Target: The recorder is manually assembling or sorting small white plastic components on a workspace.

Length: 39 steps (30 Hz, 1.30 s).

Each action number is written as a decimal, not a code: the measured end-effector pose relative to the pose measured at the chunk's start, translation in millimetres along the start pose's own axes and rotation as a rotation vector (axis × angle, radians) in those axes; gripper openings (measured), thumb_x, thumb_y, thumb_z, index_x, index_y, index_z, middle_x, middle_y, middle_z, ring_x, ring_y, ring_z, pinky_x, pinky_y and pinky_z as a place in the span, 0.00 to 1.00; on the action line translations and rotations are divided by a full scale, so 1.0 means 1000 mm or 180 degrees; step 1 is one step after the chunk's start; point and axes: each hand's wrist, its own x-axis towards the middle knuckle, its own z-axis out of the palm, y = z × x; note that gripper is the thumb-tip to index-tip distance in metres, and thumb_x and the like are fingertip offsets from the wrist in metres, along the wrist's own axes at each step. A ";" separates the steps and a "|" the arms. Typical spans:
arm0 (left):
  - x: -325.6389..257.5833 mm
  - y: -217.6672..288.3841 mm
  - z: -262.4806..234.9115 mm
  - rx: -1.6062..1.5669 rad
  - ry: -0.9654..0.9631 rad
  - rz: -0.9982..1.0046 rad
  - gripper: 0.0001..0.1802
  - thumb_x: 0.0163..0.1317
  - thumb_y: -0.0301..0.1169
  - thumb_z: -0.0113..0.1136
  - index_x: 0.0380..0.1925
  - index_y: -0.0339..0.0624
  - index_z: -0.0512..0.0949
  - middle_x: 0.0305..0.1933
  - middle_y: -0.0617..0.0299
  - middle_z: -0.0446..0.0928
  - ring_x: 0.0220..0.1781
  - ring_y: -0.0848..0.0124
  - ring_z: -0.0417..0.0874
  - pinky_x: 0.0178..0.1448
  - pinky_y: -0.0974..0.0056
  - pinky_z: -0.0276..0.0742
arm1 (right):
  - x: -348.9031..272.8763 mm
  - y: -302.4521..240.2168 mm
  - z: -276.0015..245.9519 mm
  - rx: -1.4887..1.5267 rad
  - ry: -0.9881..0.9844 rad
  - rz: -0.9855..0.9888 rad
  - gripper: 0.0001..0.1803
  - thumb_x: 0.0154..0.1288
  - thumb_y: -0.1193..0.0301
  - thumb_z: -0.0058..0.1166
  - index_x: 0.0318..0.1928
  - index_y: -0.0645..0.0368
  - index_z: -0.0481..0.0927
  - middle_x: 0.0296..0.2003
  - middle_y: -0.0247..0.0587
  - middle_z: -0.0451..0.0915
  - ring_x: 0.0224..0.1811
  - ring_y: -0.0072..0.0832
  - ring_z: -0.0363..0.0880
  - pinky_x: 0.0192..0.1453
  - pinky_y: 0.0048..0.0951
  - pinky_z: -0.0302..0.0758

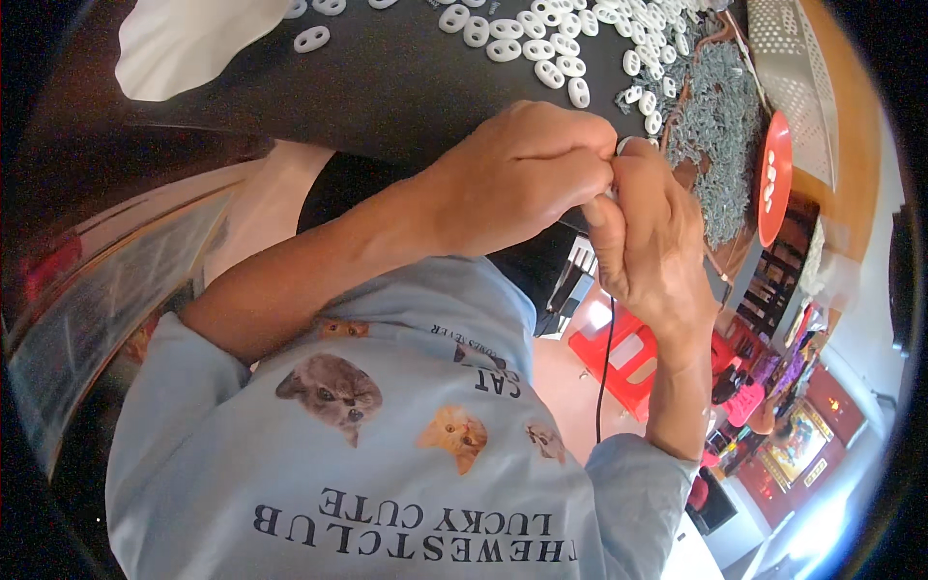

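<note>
My left hand (527, 174) and my right hand (652, 232) meet just past the dark table's near edge, fingertips pressed together. Both are closed in a pinch. A small pale bit shows between the fingers, mostly covered by them, so its kind cannot be made out. Beyond the hands lie many loose white oval pieces with two holes (549, 74), scattered over the dark tabletop (387, 87). To the right of them, close to my right hand, spreads a heap of short grey cords (715, 126).
A white sheet-like piece (188, 43) lies at the table's far left. At the right are a red dish (774, 179) with small white pieces and a perforated white basket (793, 58). A red plastic stool (628, 362) stands below, and a black cable (605, 377) hangs near my right forearm.
</note>
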 end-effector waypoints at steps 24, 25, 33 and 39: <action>-0.003 0.009 -0.003 -0.0450 -0.0124 -0.0591 0.12 0.61 0.32 0.48 0.21 0.39 0.68 0.20 0.69 0.62 0.23 0.81 0.64 0.26 0.69 0.59 | -0.001 0.003 0.000 0.0246 0.0076 -0.0136 0.12 0.59 0.71 0.61 0.31 0.63 0.70 0.26 0.46 0.68 0.21 0.43 0.71 0.21 0.39 0.70; -0.003 0.011 -0.004 -0.0445 -0.0144 -0.0684 0.12 0.61 0.33 0.49 0.22 0.39 0.69 0.20 0.70 0.63 0.24 0.81 0.64 0.26 0.70 0.59 | -0.003 0.004 -0.001 0.0224 0.0094 -0.0170 0.12 0.61 0.68 0.59 0.33 0.63 0.71 0.26 0.45 0.68 0.21 0.42 0.71 0.22 0.38 0.70; -0.005 0.012 -0.001 -0.0383 -0.0103 -0.0514 0.12 0.63 0.34 0.50 0.24 0.39 0.71 0.20 0.70 0.65 0.24 0.81 0.65 0.27 0.71 0.60 | -0.014 -0.001 -0.020 0.2149 -0.0181 0.1506 0.16 0.73 0.62 0.43 0.37 0.64 0.72 0.25 0.37 0.68 0.26 0.27 0.67 0.31 0.28 0.65; -0.003 0.008 0.004 -0.0349 0.0052 -0.0454 0.13 0.65 0.35 0.50 0.25 0.39 0.72 0.20 0.70 0.65 0.23 0.82 0.65 0.27 0.71 0.60 | -0.017 0.003 -0.018 0.2228 -0.0100 0.1498 0.11 0.72 0.68 0.46 0.35 0.64 0.73 0.23 0.31 0.68 0.26 0.19 0.63 0.29 0.25 0.63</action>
